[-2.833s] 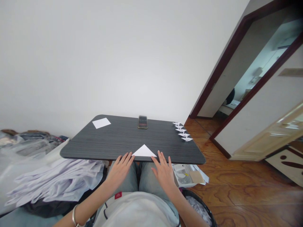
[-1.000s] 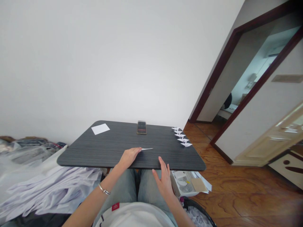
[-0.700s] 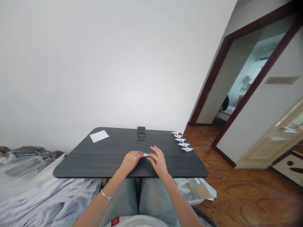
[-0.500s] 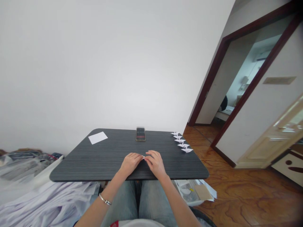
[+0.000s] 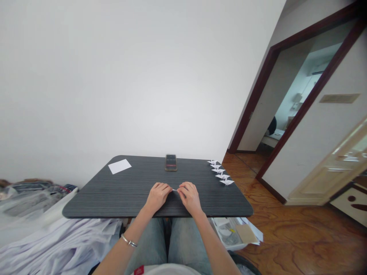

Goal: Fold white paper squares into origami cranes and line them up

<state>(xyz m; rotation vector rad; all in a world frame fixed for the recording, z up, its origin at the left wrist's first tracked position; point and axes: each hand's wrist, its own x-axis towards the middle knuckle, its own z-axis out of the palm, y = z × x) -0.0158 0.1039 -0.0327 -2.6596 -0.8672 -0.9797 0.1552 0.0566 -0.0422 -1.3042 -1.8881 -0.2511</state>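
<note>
Near the front edge of the dark table (image 5: pixel 137 191), a small piece of folded white paper (image 5: pixel 174 190) spans the gap between my fingertips. My left hand (image 5: pixel 158 196) pinches its left end, and my right hand (image 5: pixel 189 196) pinches the right end. Most of the paper is hidden by my fingers, so its exact shape does not show. Several white paper cranes (image 5: pixel 223 176) stand in a row along the table's right side. A flat white sheet of paper (image 5: pixel 119 166) lies at the back left.
A phone (image 5: pixel 171 162) leans upright on a stand at the table's back, before the white wall (image 5: pixel 172 76). White cloth (image 5: pixel 63 244) is heaped at the lower left. Below the table's right side is a box (image 5: pixel 229 233) of papers. A doorway stands at the right.
My hands have drawn slightly apart, and more of the white paper shows between them. The right hand's raised fingers have come down to the paper. The view has shifted a little.
</note>
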